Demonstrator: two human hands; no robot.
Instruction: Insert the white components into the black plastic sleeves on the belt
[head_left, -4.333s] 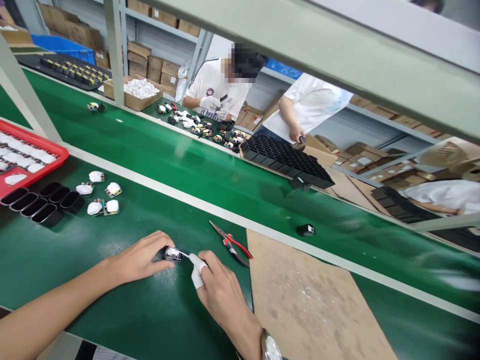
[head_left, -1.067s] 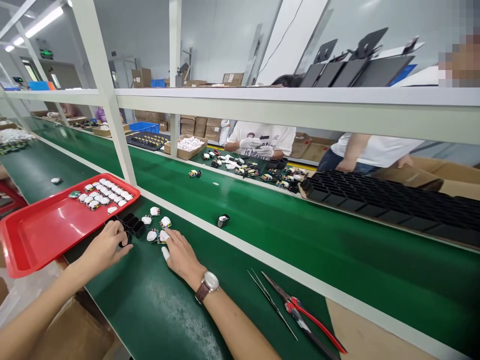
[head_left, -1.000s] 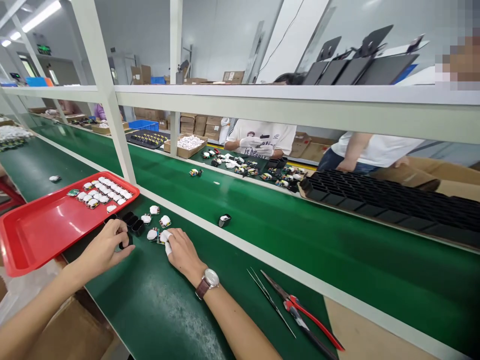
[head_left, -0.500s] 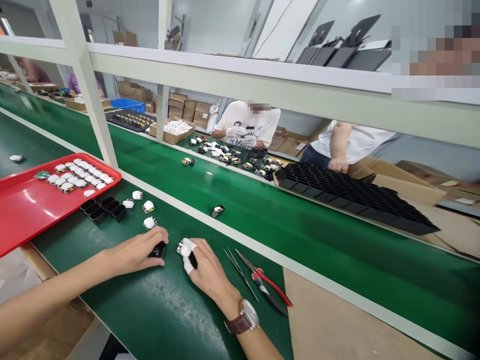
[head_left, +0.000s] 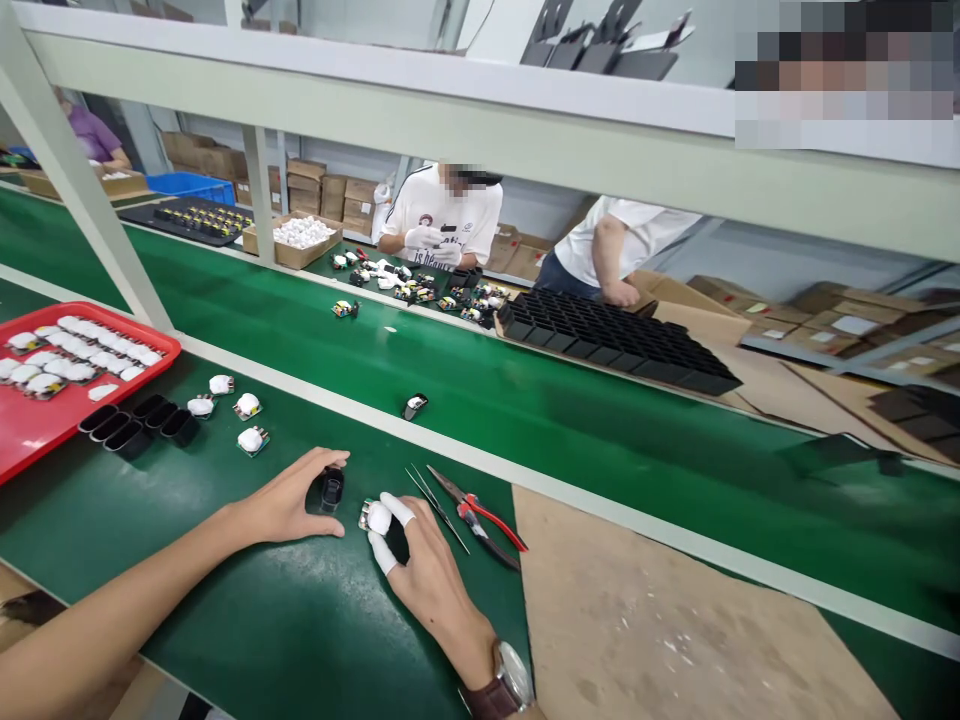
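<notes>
My left hand [head_left: 289, 500] is on the green table with thumb and fingers spread around a small black housing [head_left: 332, 488]; a gap shows between the thumb and the housing. To its right, my right hand [head_left: 420, 555], with white covers on thumb and index finger, pinches a small circuit board with a white top [head_left: 377, 517]. Tweezers [head_left: 439, 508] and red-handled pliers [head_left: 480, 520] lie just beyond my right hand. Several similar white-topped boards [head_left: 247, 404] rest up and left of my left hand, near some open black housings [head_left: 127, 437].
A red tray [head_left: 169, 345] with rows of white-topped boards is at the left. Behind a pale rail runs a green conveyor [head_left: 480, 390] carrying a filled black housing [head_left: 414, 405]. Across it sit a person in white [head_left: 442, 215] and a large block of black housings [head_left: 615, 335]. Brown board [head_left: 637, 620] lies right.
The view has shifted right. My left hand has opened from the black housing, which now stands between its spread thumb and fingers. The white-topped board remains pinched in my right hand.
</notes>
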